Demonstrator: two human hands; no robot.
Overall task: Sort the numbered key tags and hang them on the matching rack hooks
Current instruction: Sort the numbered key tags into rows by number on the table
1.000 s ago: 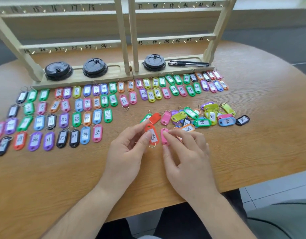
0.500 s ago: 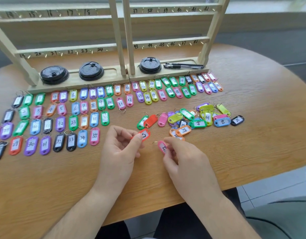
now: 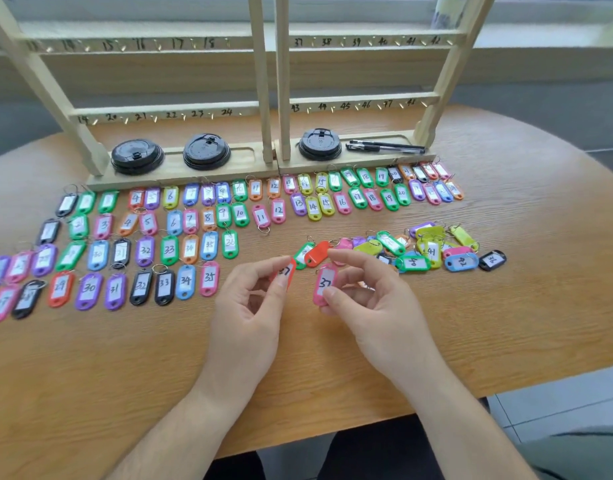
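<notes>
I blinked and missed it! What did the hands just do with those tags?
The left hand lifted the orange-red tag off the table, and the right hand lifted the pink tag; each pinches its tag. The sorted rows, loose pile and rack stayed put.

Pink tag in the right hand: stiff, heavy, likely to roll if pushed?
Probably stiff: the pink tag looks flat and unbent though the right hand pinches only one end. Likely light, since a fingertip pinch holds it. Being flat, it should slide on the table, not roll.
</notes>
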